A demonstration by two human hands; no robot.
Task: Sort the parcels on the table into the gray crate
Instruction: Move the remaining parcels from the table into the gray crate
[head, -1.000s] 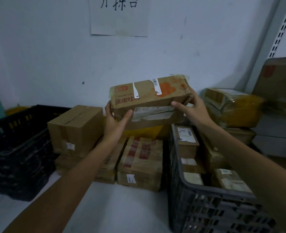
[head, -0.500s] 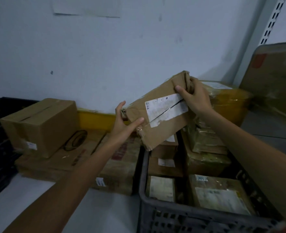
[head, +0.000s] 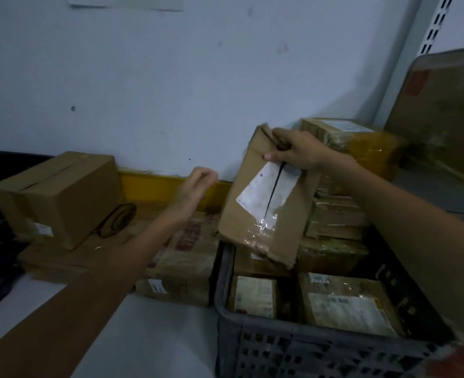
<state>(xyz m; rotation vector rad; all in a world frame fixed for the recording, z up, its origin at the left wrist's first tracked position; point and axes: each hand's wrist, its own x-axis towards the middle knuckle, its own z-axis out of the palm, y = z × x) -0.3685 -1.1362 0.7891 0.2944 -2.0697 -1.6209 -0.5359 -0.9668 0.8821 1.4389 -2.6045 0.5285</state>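
One parcel (head: 266,214) hangs tilted over the crate's (head: 307,350) far left side, its top edge gripped by the right hand (head: 296,151). The left hand (head: 195,186) hovers near it, loosely curled, holding nothing. Other boxes (head: 59,195) sit on the bench (head: 149,331).

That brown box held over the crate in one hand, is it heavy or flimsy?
Probably light: the right hand alone holds the box by its top end. Likely somewhat soft: its lower corner looks crushed. The shiny tape might be slippery.
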